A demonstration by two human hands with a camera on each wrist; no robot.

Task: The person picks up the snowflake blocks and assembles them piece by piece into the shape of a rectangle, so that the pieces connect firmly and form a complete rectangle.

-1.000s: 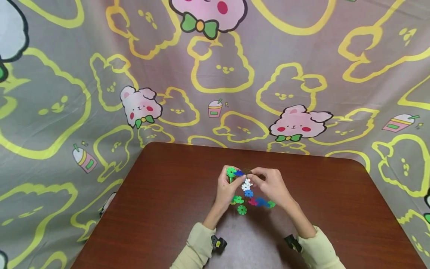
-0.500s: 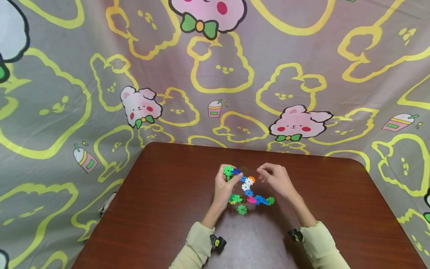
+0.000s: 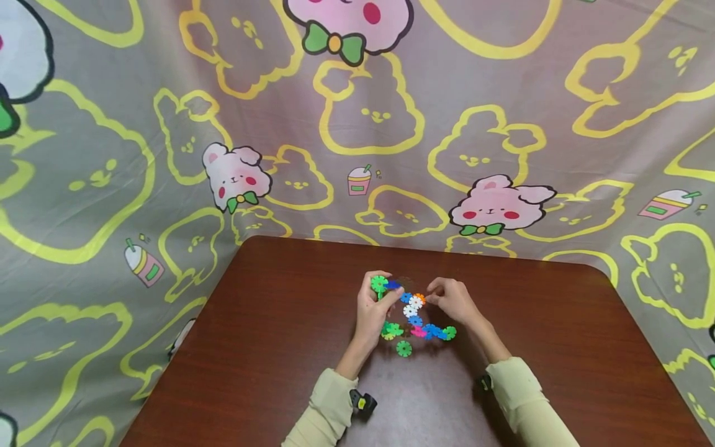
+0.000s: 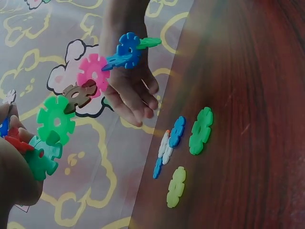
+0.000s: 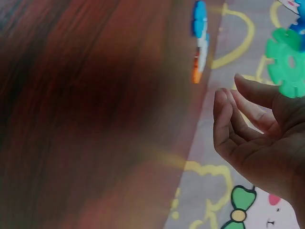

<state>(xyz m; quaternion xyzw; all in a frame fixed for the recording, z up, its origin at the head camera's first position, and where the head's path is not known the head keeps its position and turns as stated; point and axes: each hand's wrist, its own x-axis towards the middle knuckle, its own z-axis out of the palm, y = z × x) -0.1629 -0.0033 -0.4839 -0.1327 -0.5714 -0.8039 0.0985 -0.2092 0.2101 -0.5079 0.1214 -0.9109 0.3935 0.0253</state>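
Observation:
A chain of interlocked toothed discs hangs from my left hand [image 3: 371,313], which grips it near its upper end between thumb and fingers. Seen from the left wrist, a red piece [image 4: 19,141] lies at that hand, followed by green discs [image 4: 47,119], a brown one, a pink disc [image 4: 86,71], blue ones [image 4: 129,57] and a green end. My right hand [image 5: 267,143] holds nothing; its fingers are loosely bent, the thumb apart from them. On the table beyond its fingertips is an orange disc [image 5: 196,74], beside white and blue discs.
On the brown table [image 3: 290,323] lie two white discs [image 4: 167,152] between blue ones [image 4: 177,132]. Nearer the person sit a green disc [image 3: 404,349] and a yellow-green disc [image 4: 176,187]. Behind the table hangs a patterned cloth [image 3: 391,167].
From beside my left hand, my right hand has moved off to the right, then slightly down toward the orange disc. My left hand, still gripping the chain, has shifted a little left.

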